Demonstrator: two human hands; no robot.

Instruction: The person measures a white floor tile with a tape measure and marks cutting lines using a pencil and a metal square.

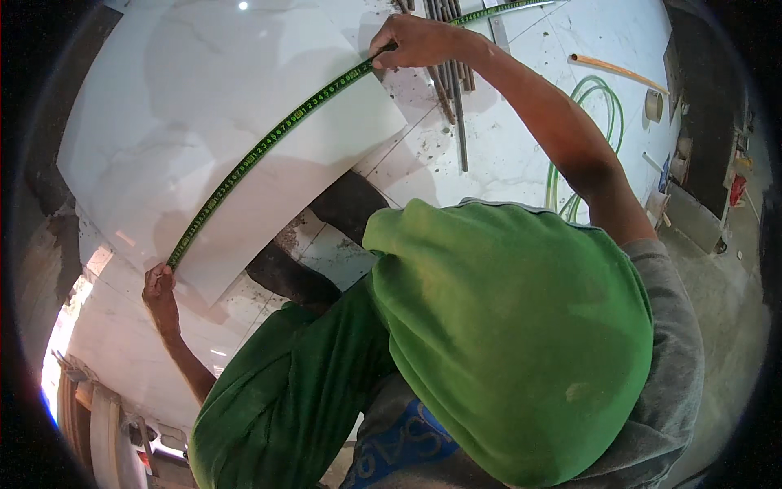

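A black tape measure blade (261,147) with green markings runs in a curve across a large glossy white slab (204,90). My left hand (160,287) is closed in a pinch on the blade's near end, close to the slab's left front edge. Farther off, my right hand (414,41) grips the blade between thumb and fingers near the slab's right edge. Past that hand the tape carries on to the upper right. No tape case is visible.
Several dark metal rods (458,106) lie right of the slab. Farther right are coiled green hose (623,122), an orange-brown tube (619,72) and a small roll (654,106). Two dark-covered feet (350,204) stand by the slab's front edge. Bright green cloth (521,342) blocks the lower middle.
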